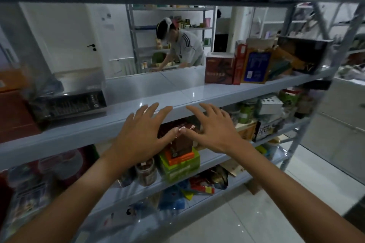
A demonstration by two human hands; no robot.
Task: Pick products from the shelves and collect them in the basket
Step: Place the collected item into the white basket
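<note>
**Now reaching: both hands spread before the brown box**

Nothing is held yet. At 9 o'clock of the brown box [182, 140] the left hand [138, 134] is splayed; at 3 o'clock the right hand [213, 130] likewise. Closing from both sides seems required; no basket is seen

Readable text: none; all print is too blurred to make out.
Dark red box [219, 68]: pale, illegible marks on its front.
Blue-fronted box [256, 67]: white, illegible lines.
Green box [178, 167]: pale, illegible lettering.
</note>
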